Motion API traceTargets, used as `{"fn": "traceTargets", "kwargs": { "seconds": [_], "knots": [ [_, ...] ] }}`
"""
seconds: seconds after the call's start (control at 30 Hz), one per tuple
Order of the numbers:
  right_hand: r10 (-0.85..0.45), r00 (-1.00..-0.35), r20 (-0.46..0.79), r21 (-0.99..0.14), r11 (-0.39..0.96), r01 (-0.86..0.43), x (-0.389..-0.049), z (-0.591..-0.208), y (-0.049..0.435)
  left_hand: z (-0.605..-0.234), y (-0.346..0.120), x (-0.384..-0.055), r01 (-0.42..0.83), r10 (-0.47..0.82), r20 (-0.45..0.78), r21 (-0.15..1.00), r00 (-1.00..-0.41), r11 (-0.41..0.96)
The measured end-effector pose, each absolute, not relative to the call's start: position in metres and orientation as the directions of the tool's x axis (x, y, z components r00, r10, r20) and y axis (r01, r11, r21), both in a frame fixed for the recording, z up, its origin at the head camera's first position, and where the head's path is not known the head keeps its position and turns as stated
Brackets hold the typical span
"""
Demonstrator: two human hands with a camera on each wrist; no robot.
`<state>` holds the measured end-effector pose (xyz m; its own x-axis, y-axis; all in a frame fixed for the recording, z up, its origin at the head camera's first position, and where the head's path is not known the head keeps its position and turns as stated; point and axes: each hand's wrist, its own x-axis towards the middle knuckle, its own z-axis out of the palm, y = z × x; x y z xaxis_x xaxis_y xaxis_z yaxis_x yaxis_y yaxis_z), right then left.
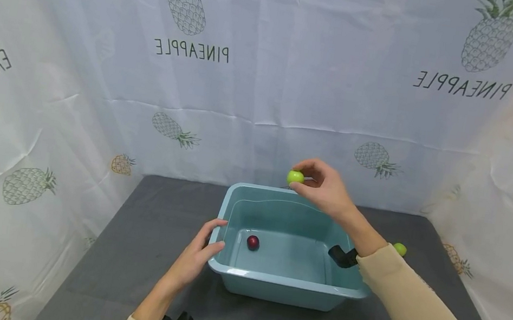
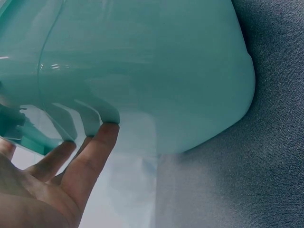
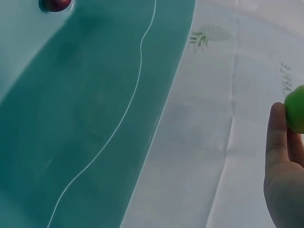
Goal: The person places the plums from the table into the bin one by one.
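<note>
My right hand pinches a small round green fruit between thumb and fingertips, above the far rim of a blue-green plastic basin. In the right wrist view the green fruit shows at the right edge, cut off by the frame. My left hand holds the basin's left rim. Its fingers press on the basin's outer wall in the left wrist view. Inside the basin, toward the left, sits a small dark red round fruit, apart from both hands.
A second green fruit lies on the dark grey table cover, right of the basin and beside the right forearm. White curtains with a pineapple print stand behind and at both sides. Black straps with camera mounts sit at the wrists.
</note>
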<state>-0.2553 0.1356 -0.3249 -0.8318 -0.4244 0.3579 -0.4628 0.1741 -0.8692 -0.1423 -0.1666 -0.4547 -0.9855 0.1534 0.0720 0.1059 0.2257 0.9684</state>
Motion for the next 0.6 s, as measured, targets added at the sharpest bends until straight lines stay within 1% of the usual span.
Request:
{"fn": "traceTargets", "kwargs": {
  "seconds": [0.4,0.6],
  "knots": [
    [-0.483,-0.805,0.345,-0.883,0.125,-0.453,-0.260,-0.331,0.128,-0.453,-0.167,-0.141,0.117,0.158,0.083,0.968,-0.984,0.222],
    [-0.509,-0.798,0.323,-0.876,0.159,-0.456,-0.264,-0.340,0.125,-0.452,-0.166,-0.141,0.110,0.157,0.076,0.969,-0.985,0.219]
  ]
}}
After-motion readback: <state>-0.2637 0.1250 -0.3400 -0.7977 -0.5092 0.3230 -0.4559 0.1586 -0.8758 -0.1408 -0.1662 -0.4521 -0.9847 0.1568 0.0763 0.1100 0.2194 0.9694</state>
